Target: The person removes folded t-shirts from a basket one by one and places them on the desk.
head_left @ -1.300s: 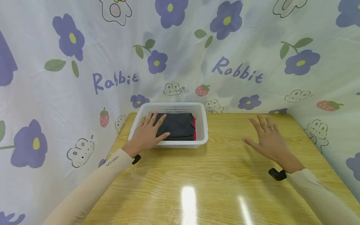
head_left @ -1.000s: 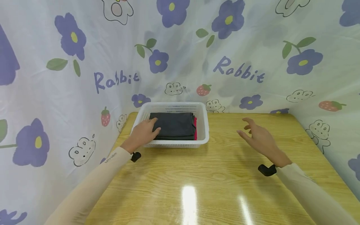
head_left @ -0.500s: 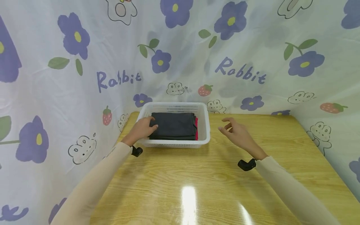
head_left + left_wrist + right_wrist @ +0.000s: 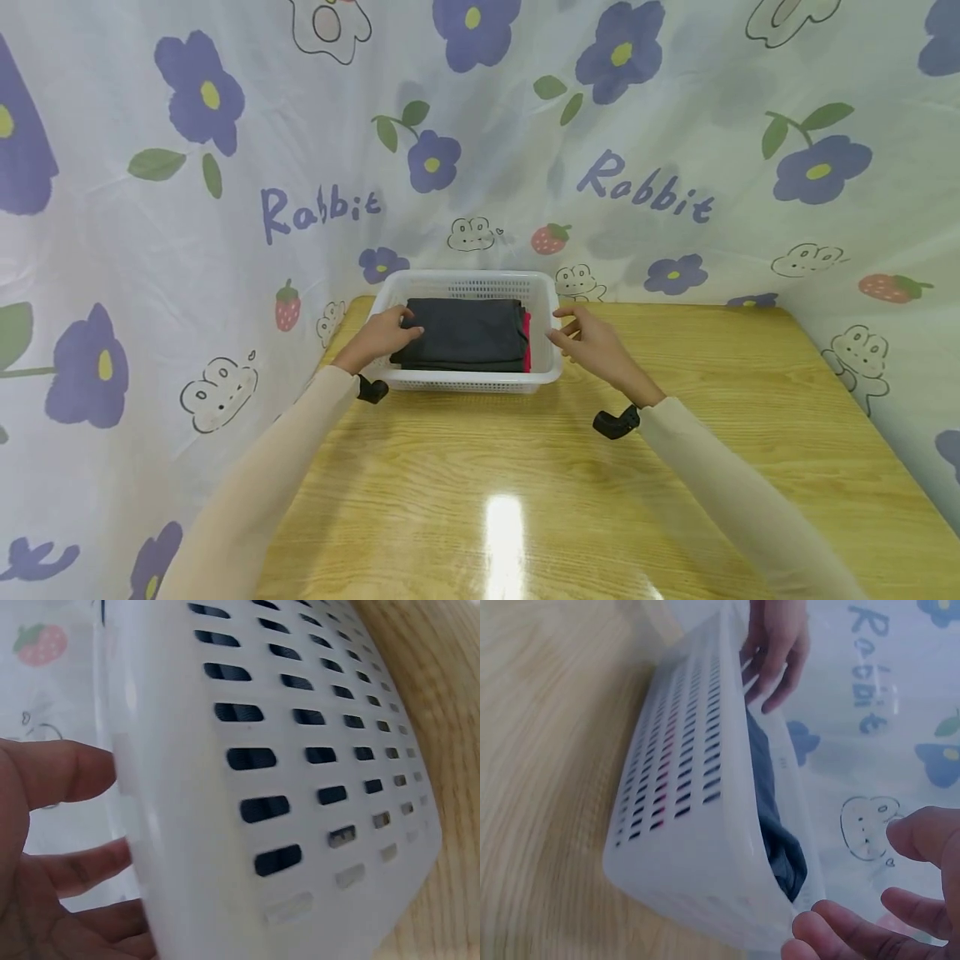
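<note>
Our right grip (image 4: 592, 337) has just swung in to the basket (image 4: 465, 379), so we now flank both ends. Its fingers bend loosely, holding nothing; rim contact we cannot tell. Our left grip (image 4: 381, 333), half-spread over the left rim, seems empty too. The folded dark cloth (image 4: 465, 332) lies inside, at the worktop's (image 4: 420, 467) far left corner.

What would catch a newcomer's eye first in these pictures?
First, the white basket of folded dark cloth at the far side of the wooden table. The left hand and right hand are at its opposite ends. Behind hangs a pale backdrop printed with purple flowers.
</note>
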Demonstrator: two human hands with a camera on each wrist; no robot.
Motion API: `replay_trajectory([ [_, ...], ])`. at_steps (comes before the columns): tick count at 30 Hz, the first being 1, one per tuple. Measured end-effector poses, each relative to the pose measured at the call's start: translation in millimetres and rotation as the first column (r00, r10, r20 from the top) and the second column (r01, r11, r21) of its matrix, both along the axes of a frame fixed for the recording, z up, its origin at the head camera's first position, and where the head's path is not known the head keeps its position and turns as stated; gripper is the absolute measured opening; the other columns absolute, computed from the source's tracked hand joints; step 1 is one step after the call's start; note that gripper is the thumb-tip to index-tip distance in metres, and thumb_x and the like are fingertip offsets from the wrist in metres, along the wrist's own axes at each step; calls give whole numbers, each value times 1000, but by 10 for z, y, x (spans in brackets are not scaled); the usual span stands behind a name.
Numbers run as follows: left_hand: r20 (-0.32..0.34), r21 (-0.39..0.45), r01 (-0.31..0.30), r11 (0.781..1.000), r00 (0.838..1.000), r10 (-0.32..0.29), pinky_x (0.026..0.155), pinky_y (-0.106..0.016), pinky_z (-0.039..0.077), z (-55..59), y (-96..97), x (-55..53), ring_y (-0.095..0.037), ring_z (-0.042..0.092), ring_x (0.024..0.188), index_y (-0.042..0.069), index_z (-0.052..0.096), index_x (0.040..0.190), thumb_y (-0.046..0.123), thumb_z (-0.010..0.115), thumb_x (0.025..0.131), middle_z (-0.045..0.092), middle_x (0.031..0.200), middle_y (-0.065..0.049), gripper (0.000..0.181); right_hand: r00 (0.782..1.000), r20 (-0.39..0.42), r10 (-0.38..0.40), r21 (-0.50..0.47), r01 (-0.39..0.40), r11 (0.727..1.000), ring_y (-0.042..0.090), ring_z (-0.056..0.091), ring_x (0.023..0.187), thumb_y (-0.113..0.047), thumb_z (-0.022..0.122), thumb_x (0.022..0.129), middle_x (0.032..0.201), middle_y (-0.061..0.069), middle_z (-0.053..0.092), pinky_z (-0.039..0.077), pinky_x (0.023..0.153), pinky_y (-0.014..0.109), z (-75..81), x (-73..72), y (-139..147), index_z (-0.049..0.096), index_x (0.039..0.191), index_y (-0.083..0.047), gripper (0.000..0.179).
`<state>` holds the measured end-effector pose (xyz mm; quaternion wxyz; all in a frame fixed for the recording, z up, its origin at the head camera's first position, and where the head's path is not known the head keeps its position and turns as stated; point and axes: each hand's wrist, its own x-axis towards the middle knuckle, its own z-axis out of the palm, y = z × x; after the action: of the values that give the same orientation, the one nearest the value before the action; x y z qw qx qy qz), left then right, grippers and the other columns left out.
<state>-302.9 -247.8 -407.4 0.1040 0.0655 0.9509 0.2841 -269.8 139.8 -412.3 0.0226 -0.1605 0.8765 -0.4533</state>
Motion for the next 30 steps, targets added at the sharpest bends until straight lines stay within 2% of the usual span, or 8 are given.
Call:
replay_trajectory([
  [5,48,28,-10,1000,999,9,106,-61,42,-18,-5,-58,-46,46,136,1,38,154,36,55,107,42,154,-26,61,998,53,28,-53,-26,998,33,70,92,-31,65,103,114,13,69,59,76,43,19,-47,-166,52,143,-12,47],
  [9,79,25,-23,999,997,21,105,-60,43,-21,11,-82,-46,45,137,0,36,155,36,54,107,37,158,-26,63,992,120,44,-68,-36,997,39,69,99,-34,66,102,119,15,67,59,81,45,34,-85,-297,49,145,-10,52],
  [12,99,27,-33,999,995,30,106,-59,42,-25,19,-99,-47,42,139,1,36,156,36,54,107,31,162,-25,63,984,174,44,-38,-38,999,40,69,101,-41,66,101,124,16,64,58,84,48,39,-116,-389,45,148,-11,59],
  [15,118,64,-39,997,993,31,108,-59,40,-41,7,-120,-46,40,141,1,35,156,35,55,107,28,163,-24,62,978,206,40,17,-45,999,37,69,104,-44,65,101,132,18,59,55,88,49,30,-151,-468,41,150,-11,64],
  [19,136,131,-40,991,990,22,110,-60,38,-48,-31,-132,-45,39,142,0,35,155,32,54,107,32,161,-25,61,975,220,38,80,-57,995,34,63,114,-46,64,101,139,18,54,51,95,50,0,-206,-585,38,152,-10,68],
  [22,142,170,-47,984,990,23,110,-60,38,-40,-42,-137,-44,40,141,0,36,154,30,54,107,35,159,-25,59,970,240,42,69,-60,996,34,57,125,-44,63,101,146,18,50,47,102,51,-43,-249,-669,35,153,-9,69],
  [25,156,202,-61,978,987,29,110,-59,38,-35,-44,-147,-43,41,141,1,38,153,29,55,107,37,158,-24,56,962,271,27,26,-35,999,36,48,137,-41,64,102,154,19,43,42,109,52,-86,-275,-739,32,153,-8,69],
  [30,183,225,-68,972,983,26,109,-59,39,-27,-29,-167,-43,40,141,0,36,153,30,55,107,36,157,-24,58,953,299,-44,-42,59,997,38,47,137,-37,65,101,152,23,43,41,109,55,-140,-323,-818,32,153,-10,68],
])
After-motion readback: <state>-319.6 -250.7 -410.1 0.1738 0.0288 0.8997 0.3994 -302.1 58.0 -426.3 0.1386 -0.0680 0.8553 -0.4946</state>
